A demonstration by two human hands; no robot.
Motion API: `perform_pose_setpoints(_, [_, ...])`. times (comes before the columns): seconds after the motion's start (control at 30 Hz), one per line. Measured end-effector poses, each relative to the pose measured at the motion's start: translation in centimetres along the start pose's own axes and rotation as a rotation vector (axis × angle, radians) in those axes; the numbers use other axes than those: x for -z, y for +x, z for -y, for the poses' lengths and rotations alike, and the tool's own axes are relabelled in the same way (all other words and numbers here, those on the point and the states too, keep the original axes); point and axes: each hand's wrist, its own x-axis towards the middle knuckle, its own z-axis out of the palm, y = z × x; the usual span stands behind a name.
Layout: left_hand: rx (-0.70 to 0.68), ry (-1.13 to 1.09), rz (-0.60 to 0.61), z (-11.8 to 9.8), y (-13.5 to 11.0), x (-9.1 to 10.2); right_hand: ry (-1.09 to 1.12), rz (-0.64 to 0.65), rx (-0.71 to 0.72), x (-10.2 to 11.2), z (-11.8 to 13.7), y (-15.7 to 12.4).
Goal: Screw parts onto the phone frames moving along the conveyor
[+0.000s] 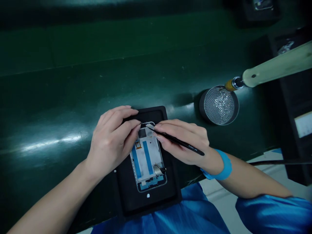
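Observation:
A phone frame [151, 159], pale with blue strips and a small orange-and-silver part, lies in a black tray [128, 203]. Over its upper left edge is my left hand [113, 139], thumb and index finger pinched together. Whatever sits between those fingertips is hidden or too small to name. My right hand [186, 138] grips black tweezers [180, 141] like a pen, their tips at the frame's top end, close to the left fingertips. A dark flexible piece [159, 169] sticks up at the frame's lower right.
Right of the tray stands a round grey cup [219, 105] with a mesh inside. A pale handle [278, 66] with a metal collar and amber tip reaches over it. Dark boxes [290, 97] line the right side of the green mat [97, 84]. A blue band [226, 165] circles my right wrist.

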Motion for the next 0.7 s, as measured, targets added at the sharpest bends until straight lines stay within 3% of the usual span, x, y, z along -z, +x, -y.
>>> perform_pose_setpoints(0.53, [0.04, -0.033, -0.012, -0.1, 0.0, 0.0, 0.061, -0.052, -0.063, -0.4, 0.0, 0.4])
perform_pose_setpoints(0.7, [0.061, -0.107, -0.071, -0.2, 0.0, 0.3, -0.088, -0.125, -0.025, 0.6, 0.2, 0.7])
